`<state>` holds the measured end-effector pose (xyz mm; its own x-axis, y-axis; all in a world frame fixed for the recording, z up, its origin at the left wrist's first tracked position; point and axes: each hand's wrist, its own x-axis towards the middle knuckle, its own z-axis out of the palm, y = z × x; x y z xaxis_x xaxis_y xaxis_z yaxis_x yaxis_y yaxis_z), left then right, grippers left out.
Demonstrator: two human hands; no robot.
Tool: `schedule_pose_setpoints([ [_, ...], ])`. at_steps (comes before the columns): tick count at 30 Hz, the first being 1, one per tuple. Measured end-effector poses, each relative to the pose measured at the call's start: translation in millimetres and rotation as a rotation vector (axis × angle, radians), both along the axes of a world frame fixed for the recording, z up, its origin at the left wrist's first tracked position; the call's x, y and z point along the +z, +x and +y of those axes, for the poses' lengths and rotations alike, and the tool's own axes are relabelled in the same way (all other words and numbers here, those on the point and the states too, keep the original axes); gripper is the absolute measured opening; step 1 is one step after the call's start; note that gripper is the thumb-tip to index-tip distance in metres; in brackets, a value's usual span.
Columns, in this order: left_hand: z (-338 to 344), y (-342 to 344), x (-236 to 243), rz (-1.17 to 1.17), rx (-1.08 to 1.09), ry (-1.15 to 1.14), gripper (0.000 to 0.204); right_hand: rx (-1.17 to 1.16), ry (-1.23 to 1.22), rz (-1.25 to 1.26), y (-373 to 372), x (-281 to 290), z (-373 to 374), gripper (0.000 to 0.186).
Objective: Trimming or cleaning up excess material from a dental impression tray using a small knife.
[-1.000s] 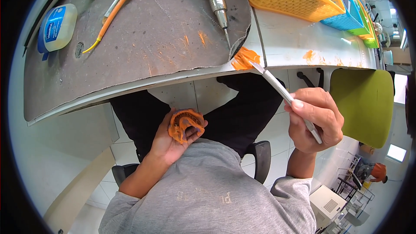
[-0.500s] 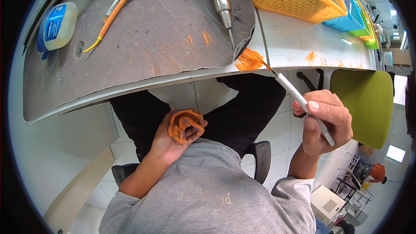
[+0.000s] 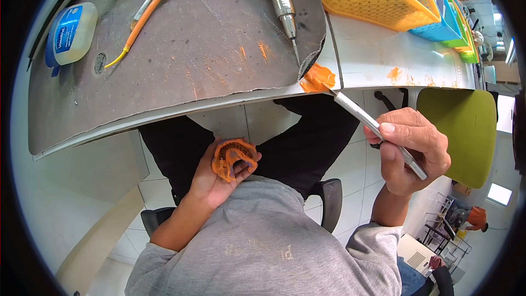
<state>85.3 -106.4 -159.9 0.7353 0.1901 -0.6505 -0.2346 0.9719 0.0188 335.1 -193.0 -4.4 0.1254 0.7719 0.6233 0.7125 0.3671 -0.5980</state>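
- While your right hand (image 3: 408, 151) is clamped on the slim metal tool (image 3: 359, 114), thumb and fingers together round its ribbed handle, its butt shows beyond your grip on the near right.
- Its long axis runs slantwise from near right to far left; the thin working end points far left, toward the desk edge.
- That end meets the near right edge of the orange paste (image 3: 319, 78) and seems to touch it; how deep it goes, you cannot tell from here.
- Your left hand (image 3: 210, 178) cups the orange mould (image 3: 228, 160) over your lap, well to the left of the tool and nearer your body, thumb along its left side and fingertips showing at its right.
- The mould's arch curves round on the far side and its gap opens toward you, a little to the right; a dark band follows the inside of the curve.
- By the look of it, you are at the step of working or gathering paste with the tool. The next move would call for a low, steady blade angle and a level left palm.
- Just beyond the paste, the thin tip of the metal handpiece (image 3: 280, 0) lies at the corner of the grey mat (image 3: 159, 74), so leave it room.
- Farther out, the yellow basket (image 3: 372, 1) stands on the far right of the desk, and the clear jar (image 3: 79, 44) lies on the far left.
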Motion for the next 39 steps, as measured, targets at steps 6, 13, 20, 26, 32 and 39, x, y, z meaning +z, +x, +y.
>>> schedule_pose_setpoints([
  [6, 0.1, 0.8, 1.4, -0.016, -0.010, 0.011, 0.052, -0.072, -0.131, 0.511, -5.1, -0.6, -4.0, 0.011],
  [13, 0.8, -1.9, 1.0, -0.003, 0.010, 0.000, 0.050, 0.153, -0.005, 1.073, -7.3, -32.7, -10.8, 0.023],
  [20, 0.0, -2.8, 1.6, 0.003, 0.024, -0.012, 0.049, -0.244, 0.290, 0.109, -22.1, -59.0, -14.3, 0.019],
  [26, -2.5, -1.3, 1.4, 0.021, 0.020, -0.008, 0.050, -0.290, 0.390, -0.185, -25.8, -85.9, -7.2, 0.017],
  [32, -3.2, -0.3, 1.7, 0.027, 0.014, -0.013, 0.051, -0.313, 0.322, -0.259, -25.8, -100.2, 2.3, 0.030],
  [39, -4.0, -1.7, 1.0, 0.020, 0.051, -0.026, 0.052, -0.350, 0.365, -0.329, -31.3, -115.3, -2.1, 0.033],
])
